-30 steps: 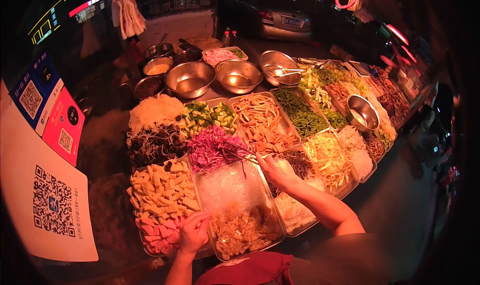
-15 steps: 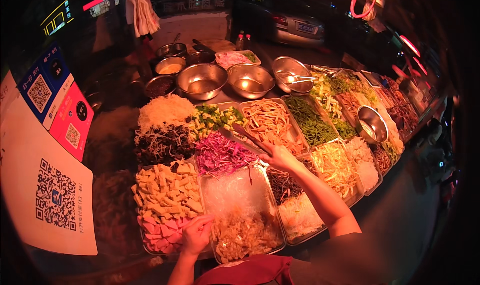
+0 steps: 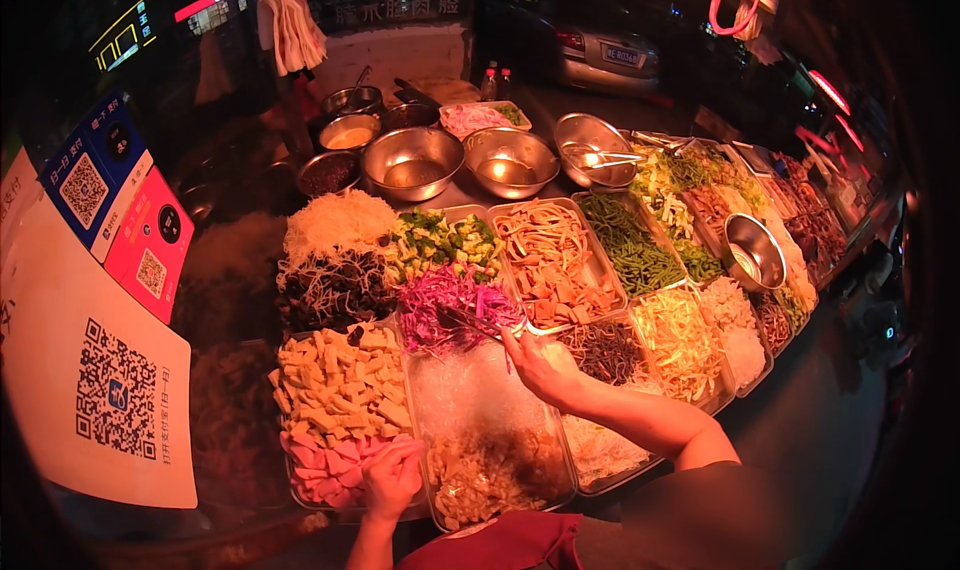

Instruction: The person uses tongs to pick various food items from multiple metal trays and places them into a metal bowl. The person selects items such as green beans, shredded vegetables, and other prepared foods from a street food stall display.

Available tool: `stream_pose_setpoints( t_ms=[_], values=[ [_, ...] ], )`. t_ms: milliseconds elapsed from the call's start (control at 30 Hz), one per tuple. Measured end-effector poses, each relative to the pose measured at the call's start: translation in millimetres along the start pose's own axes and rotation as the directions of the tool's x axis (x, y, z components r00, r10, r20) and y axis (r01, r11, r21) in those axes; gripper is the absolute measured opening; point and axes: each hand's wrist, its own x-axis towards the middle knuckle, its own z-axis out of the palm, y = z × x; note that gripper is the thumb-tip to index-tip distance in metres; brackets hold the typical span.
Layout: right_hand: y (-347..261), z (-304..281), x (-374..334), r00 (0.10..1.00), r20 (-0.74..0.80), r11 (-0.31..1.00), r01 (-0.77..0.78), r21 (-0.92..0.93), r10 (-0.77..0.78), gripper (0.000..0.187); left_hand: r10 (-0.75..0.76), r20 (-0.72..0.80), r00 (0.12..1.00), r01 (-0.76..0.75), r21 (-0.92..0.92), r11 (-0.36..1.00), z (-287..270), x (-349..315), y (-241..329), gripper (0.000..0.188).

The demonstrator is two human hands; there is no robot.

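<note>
My right hand [image 3: 545, 370] is closed round the handle end of a pair of tongs [image 3: 470, 320]. The tips of the tongs reach into the shredded purple cabbage [image 3: 420, 305]. My left hand [image 3: 393, 475] hangs with curled fingers over the border between two trays, and nothing shows in it. Beside it lie pink sausage slices [image 3: 325, 475] and cut tofu strips [image 3: 340, 380]. To its right is a tray holding translucent noodle-like strips [image 3: 470, 390] and brownish translucent pieces [image 3: 495, 470].
Farther off stand several steel bowls, among them one [image 3: 412, 165] behind the noodles. Green beans [image 3: 630, 240], tofu-skin strips [image 3: 545, 245] and pale shreds [image 3: 680, 340] fill trays on the right. A payment-code board [image 3: 95, 400] rises at the left. A car [image 3: 600, 55] is parked beyond.
My right hand has brought the tongs down and left, from over the tofu-skin and cabbage into the cabbage. My left hand stays near the sausage slices, its fingers more curled. The view has shifted slightly.
</note>
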Motion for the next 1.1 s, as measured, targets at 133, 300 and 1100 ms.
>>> stream_pose_setpoints(
  t_ms=[133,300,1100],
  values=[
    [18,-26,24,0.982,0.157,0.974,-0.131,0.183,0.102,0.031,-0.018,0.001,1.000,0.018,-0.008,1.000,0,0,1,0.008],
    [34,2,76,0.944,0.256,0.907,-0.286,0.310,0.210,0.028,-0.036,0.042,0.998,0.036,0.008,0.999,3,7,13,0.009],
    [108,-119,110,0.781,0.588,0.868,-0.427,0.255,0.212,0.041,-0.089,0.013,0.996,0.090,-0.065,0.994,6,10,7,0.011]
  ],
)
